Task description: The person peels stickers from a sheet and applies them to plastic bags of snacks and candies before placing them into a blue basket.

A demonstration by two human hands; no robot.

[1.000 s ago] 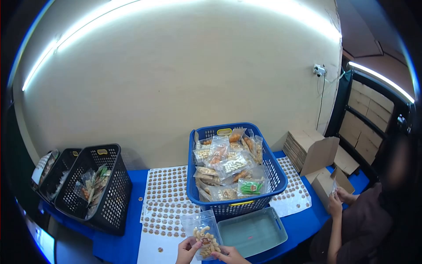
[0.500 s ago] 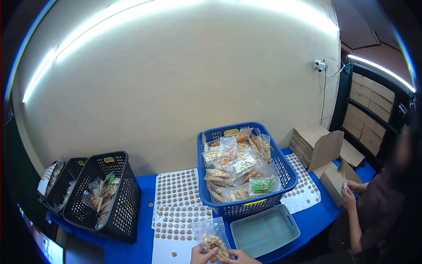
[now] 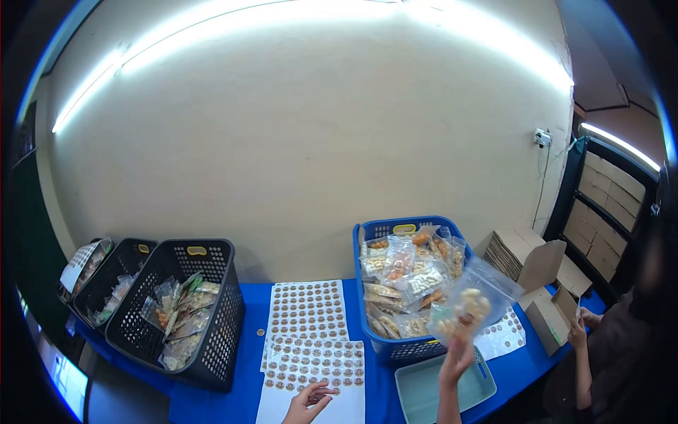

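Note:
My right hand point(image 3: 456, 364) grips the lower end of a clear bag of pale snacks point(image 3: 470, 307) with a round brown sticker on it. The bag is raised in front of the right side of the blue basket point(image 3: 409, 349), which is full of snack bags. My left hand point(image 3: 308, 404) is over the lower part of the sticker sheets point(image 3: 311, 360), thumb and fingers apart, with nothing visible held in it. Below the blue basket, partly behind my right forearm, sits a grey-green tray point(image 3: 417, 396).
Black baskets point(image 3: 224, 332) with snack bags stand at the left. Another sticker sheet point(image 3: 505, 336) lies right of the blue basket. Flat cardboard point(image 3: 510, 247) and an open carton point(image 3: 547, 321) are at the right, beside a co-worker point(image 3: 600, 353) holding a small item.
My right hand has lifted the bag up and to the right from the table's front edge. My left hand has let go of it and moved left. The view has shifted.

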